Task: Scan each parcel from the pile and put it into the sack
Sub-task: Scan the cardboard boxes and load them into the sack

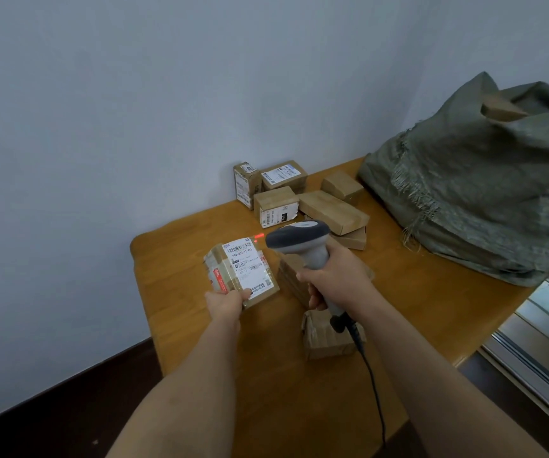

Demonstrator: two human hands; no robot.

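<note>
My left hand (225,302) grips the near corner of a small cardboard parcel (241,271), white label facing up, held above the wooden table (174,285). My right hand (335,279) holds a grey barcode scanner (297,238) by its handle, head pointed left at the parcel. A red scan light (259,236) falls just past the label's top right edge. A pile of several brown parcels (302,200) lies at the far side of the table. The grey-green woven sack (484,193) slumps at the right, a box (502,109) poking from its mouth.
Two more cardboard boxes lie under and near my right hand, one (327,338) by the scanner's black cable (373,385). A pale wall stands behind the table. A metal-framed glass surface (544,325) sits at the lower right, dark floor on the left.
</note>
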